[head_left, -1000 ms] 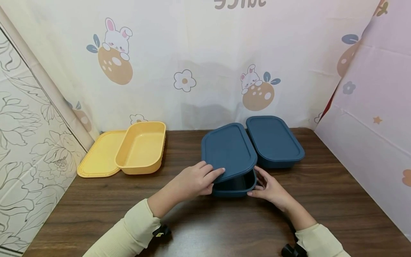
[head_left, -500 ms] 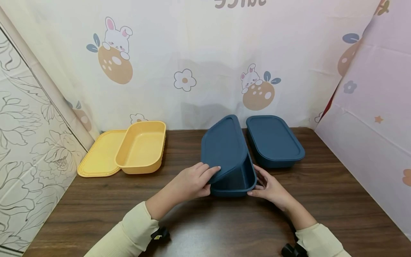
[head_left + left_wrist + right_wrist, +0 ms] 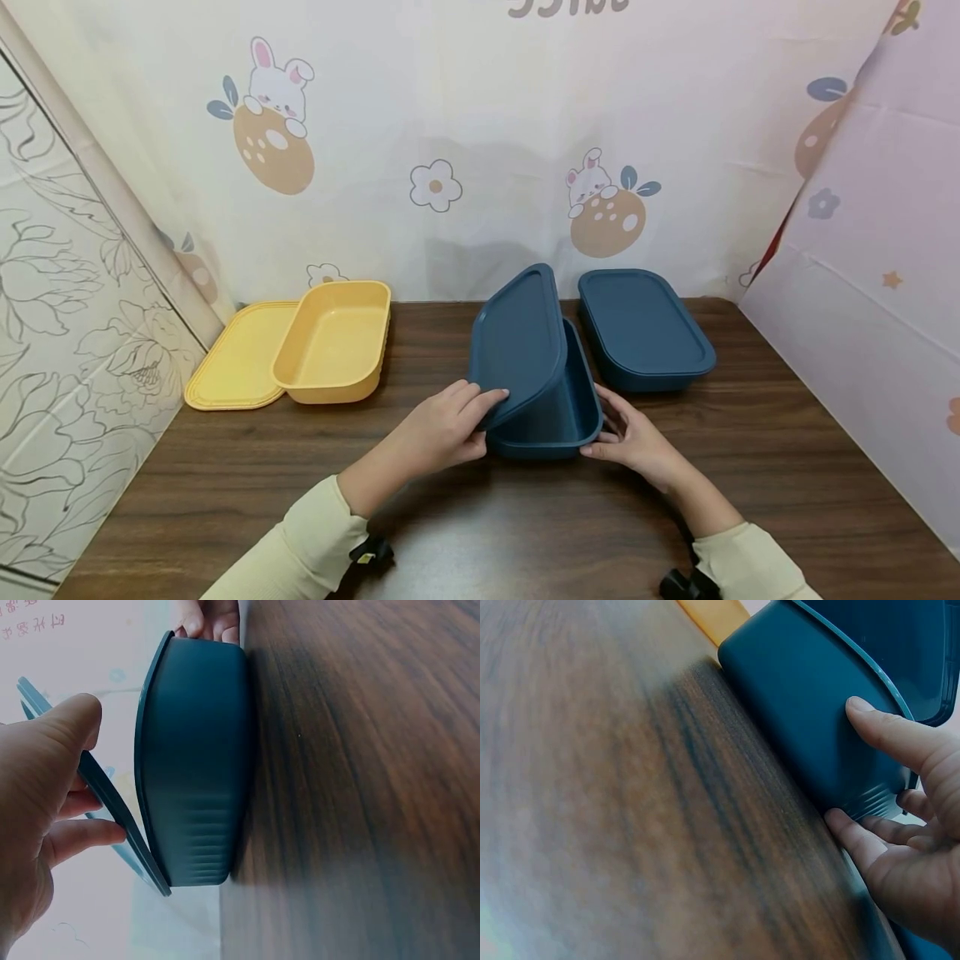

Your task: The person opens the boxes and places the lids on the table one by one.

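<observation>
My left hand [image 3: 442,427] pinches the near left edge of a dark blue lid [image 3: 519,346], thumb on one face and fingers on the other in the left wrist view. The lid is tilted, its right side raised, over the left part of a dark blue food container [image 3: 581,387]. Through the gap on the right, part of the container's inside shows. My right hand [image 3: 633,442] holds the container at its near right corner. In the right wrist view the thumb lies on the front wall [image 3: 802,697] and the other fingers are around the side. The container sits on the table.
A second blue container with its lid on [image 3: 645,325] stands just to the right. On the left, an open yellow container [image 3: 333,342] partly covers a yellow lid [image 3: 236,358]. A printed curtain [image 3: 480,108] hangs behind the wooden table [image 3: 480,533].
My left hand has tilted the blue lid up on its right side and shifted slightly left, uncovering more of the container. My right hand has stayed on the container's corner.
</observation>
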The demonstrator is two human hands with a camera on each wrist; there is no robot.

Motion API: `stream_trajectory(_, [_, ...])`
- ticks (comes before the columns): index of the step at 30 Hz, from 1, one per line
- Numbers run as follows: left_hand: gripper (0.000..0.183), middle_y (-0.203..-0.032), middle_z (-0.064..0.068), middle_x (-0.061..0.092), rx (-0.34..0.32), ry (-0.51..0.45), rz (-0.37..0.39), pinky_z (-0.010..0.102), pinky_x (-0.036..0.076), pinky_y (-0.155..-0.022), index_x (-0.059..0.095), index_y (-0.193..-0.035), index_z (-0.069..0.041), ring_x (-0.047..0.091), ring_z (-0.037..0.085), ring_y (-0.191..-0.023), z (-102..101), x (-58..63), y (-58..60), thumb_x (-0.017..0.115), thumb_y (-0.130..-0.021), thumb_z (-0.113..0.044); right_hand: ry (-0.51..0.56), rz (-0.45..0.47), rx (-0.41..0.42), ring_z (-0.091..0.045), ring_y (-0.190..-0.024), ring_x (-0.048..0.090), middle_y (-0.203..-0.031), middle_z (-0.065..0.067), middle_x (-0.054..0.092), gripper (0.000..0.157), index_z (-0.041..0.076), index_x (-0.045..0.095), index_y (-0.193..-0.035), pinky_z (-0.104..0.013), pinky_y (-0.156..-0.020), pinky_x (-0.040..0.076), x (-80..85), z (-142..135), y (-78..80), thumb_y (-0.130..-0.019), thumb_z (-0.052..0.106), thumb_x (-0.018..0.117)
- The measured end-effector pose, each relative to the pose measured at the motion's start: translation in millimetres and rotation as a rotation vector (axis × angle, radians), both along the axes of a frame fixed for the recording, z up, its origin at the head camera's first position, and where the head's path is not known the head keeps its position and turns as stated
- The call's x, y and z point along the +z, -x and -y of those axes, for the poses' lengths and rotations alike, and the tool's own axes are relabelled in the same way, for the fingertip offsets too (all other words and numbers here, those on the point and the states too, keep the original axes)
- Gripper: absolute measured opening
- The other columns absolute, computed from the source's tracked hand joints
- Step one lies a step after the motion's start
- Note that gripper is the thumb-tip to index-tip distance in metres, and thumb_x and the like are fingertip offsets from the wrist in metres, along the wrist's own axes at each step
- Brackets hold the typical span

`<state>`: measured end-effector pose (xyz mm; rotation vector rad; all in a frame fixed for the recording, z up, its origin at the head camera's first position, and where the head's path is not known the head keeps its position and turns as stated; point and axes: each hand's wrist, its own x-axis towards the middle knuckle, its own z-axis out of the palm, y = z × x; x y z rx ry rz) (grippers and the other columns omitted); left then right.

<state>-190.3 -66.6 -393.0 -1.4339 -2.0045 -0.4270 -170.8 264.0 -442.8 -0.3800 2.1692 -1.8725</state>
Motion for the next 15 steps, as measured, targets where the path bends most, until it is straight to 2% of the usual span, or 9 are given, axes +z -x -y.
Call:
stream_trajectory(7, [0.051, -0.081, 0.004, 0.054, 0.014, -0.029, -0.021, 0.020, 0.041, -0.058, 0.058, -0.121, 0.001, 0.046, 0.014, -0.067, -0.2, -3.2, -0.6, 0.065, -0.071, -0.004, -0.003, -0.006, 0.002, -0.026, -0.133, 0.037, -0.152, -0.030, 0.023, 0.098, -0.001, 0.012, -0.154, -0.025, -0.092, 0.048, -0.1, -0.6, -0.3, -0.080, -0.002, 0.077])
stream_trajectory(15, [0.044, -0.079, 0.004, 0.055, 0.039, -0.083, -0.037, 0.019, 0.041, -0.056, 0.060, -0.109, 0.000, 0.046, 0.014, -0.064, -2.0, -6.5, -1.5, 0.063, -0.065, -0.001, 0.003, -0.007, 0.005, -0.022, -0.132, 0.038, -0.153, -0.030, 0.022, 0.098, 0.000, 0.013, -0.154, -0.025, -0.093, 0.048, -0.9, -0.6, -0.1, -0.080, -0.002, 0.077])
